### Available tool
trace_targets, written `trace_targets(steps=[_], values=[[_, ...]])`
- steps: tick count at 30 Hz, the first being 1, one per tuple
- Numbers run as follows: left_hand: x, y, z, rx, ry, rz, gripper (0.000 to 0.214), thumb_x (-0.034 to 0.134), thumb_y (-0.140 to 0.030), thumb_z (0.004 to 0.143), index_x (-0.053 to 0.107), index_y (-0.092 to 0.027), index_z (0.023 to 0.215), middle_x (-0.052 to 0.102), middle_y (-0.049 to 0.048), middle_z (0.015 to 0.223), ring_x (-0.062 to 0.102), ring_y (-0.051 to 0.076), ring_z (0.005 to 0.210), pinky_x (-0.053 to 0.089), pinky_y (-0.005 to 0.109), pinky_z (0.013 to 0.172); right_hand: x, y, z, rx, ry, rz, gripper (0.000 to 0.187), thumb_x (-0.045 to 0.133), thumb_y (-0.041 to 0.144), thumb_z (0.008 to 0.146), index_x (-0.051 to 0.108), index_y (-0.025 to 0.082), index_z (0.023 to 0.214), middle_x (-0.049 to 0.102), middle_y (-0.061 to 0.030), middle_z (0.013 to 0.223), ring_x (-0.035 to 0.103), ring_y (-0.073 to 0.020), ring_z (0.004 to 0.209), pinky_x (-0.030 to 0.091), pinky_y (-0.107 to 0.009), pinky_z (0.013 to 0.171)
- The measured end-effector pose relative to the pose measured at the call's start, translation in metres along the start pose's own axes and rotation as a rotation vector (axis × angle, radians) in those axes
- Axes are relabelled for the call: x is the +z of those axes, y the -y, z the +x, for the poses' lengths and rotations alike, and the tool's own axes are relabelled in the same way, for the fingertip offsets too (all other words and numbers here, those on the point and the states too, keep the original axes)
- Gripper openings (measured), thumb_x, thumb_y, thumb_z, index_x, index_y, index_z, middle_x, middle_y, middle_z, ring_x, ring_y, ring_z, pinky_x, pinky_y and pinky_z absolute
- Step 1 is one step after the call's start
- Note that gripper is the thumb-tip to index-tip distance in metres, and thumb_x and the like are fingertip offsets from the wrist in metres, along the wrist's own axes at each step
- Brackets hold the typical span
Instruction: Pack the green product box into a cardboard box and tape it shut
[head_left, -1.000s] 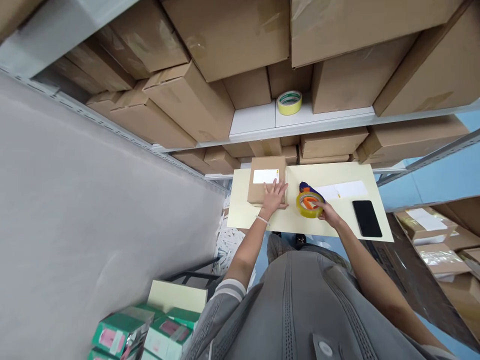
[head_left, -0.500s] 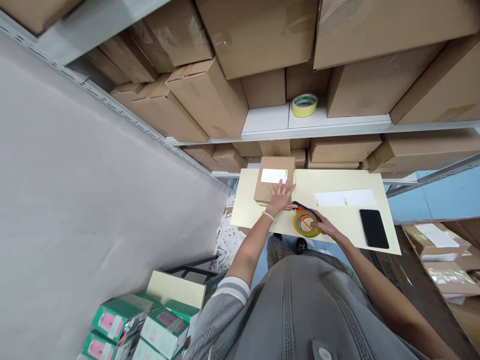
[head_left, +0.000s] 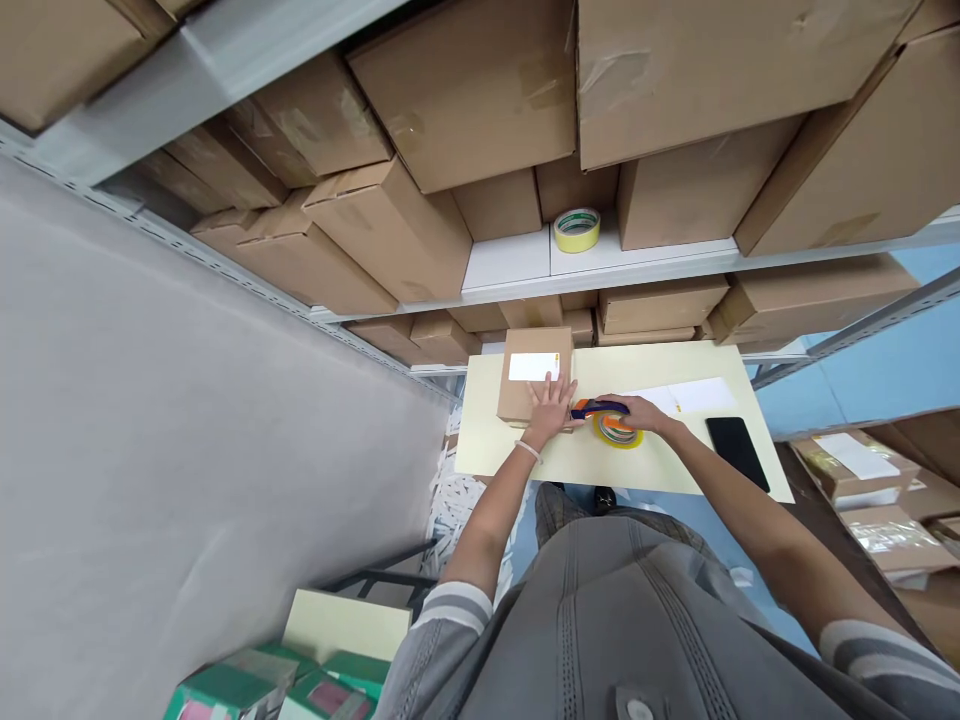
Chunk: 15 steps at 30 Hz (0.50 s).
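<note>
A small cardboard box [head_left: 514, 402] with a white label [head_left: 532, 367] on top lies on the pale yellow table [head_left: 480, 450]. My left hand [head_left: 550, 412] rests on the box's near right part, fingers spread flat. In my right hand [head_left: 642, 412] is a tape dispenser [head_left: 600, 407], blue and orange, loaded with a roll of yellowish tape. The dispenser's front end is at the right side of the box, close to my left hand. Whether tape is stuck to the box there I cannot tell.
White label sheets [head_left: 697, 396] and a black phone [head_left: 737, 453] lie on the table's right. Behind it, a shelf [head_left: 510, 262] carries cardboard boxes and a yellow tape roll [head_left: 577, 232]. Wrapped parcels [head_left: 892, 530] are at right, green cartons [head_left: 240, 690] at lower left, a wall [head_left: 225, 430] at left.
My right hand has turned the tape dispenser and raised it toward the box's right side. My left hand stays spread on the box. The whole view has shifted slightly.
</note>
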<state>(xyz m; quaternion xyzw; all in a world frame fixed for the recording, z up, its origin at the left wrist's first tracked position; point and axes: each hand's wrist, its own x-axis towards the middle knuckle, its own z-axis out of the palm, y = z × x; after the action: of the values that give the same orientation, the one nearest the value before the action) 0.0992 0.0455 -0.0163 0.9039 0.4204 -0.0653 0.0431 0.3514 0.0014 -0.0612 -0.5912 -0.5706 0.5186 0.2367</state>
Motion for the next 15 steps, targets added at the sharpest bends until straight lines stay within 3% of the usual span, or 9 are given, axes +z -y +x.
trace_targets(steps=[3, 6, 8, 11, 15], values=[[0.001, 0.000, 0.001, 0.000, -0.004, -0.012, 0.086, 0.044, -0.069, 0.090, 0.016, -0.027, 0.159, 0.009, 0.0090, 0.168, -0.004, 0.039, 0.154, 0.004, 0.076, 0.114, 0.015, 0.004, -0.006, 0.285, -0.073, 0.279, 0.050, 0.061, 0.009, 0.053, 0.074, 0.026, 0.097, 0.075, 0.0025, 0.096, 0.065, -0.0234, 0.096, 0.051, -0.029, 0.086], [0.002, 0.000, 0.001, 0.000, -0.018, -0.021, 0.085, 0.043, -0.069, 0.090, 0.017, -0.026, 0.159, 0.009, 0.0089, 0.168, -0.004, 0.039, 0.154, 0.003, 0.076, 0.114, 0.035, 0.001, -0.018, 0.572, -0.052, 0.537, 0.019, 0.062, 0.012, 0.057, 0.066, 0.019, 0.075, 0.066, -0.0009, 0.066, 0.062, -0.0195, 0.071, 0.051, -0.026, 0.063], [0.003, 0.000, 0.001, 0.002, -0.027, -0.022, 0.084, 0.042, -0.069, 0.091, 0.018, -0.027, 0.159, 0.009, 0.0085, 0.168, -0.004, 0.039, 0.154, 0.002, 0.076, 0.114, 0.045, -0.002, -0.024, 0.655, -0.008, 0.611, 0.008, 0.062, 0.017, 0.063, 0.060, 0.018, 0.070, 0.061, -0.0023, 0.059, 0.059, -0.0173, 0.060, 0.049, -0.025, 0.054], [0.004, 0.001, 0.001, 0.010, -0.033, -0.013, 0.082, 0.041, -0.068, 0.091, 0.019, -0.027, 0.159, 0.010, 0.0084, 0.168, -0.002, 0.039, 0.154, 0.001, 0.076, 0.114, 0.050, -0.003, -0.027, 0.748, 0.045, 0.755, 0.009, 0.060, 0.024, 0.070, 0.054, 0.019, 0.074, 0.057, -0.0021, 0.058, 0.054, -0.0144, 0.052, 0.044, -0.021, 0.045], [0.003, 0.002, 0.000, 0.019, -0.052, 0.000, 0.081, 0.041, -0.066, 0.093, 0.018, -0.026, 0.159, 0.011, 0.0096, 0.168, -0.001, 0.039, 0.154, 0.003, 0.077, 0.113, 0.051, -0.001, -0.029, 0.808, 0.123, 0.945, 0.013, 0.055, 0.031, 0.078, 0.052, 0.019, 0.081, 0.048, -0.0006, 0.052, 0.043, -0.0131, 0.043, 0.026, -0.017, 0.032]])
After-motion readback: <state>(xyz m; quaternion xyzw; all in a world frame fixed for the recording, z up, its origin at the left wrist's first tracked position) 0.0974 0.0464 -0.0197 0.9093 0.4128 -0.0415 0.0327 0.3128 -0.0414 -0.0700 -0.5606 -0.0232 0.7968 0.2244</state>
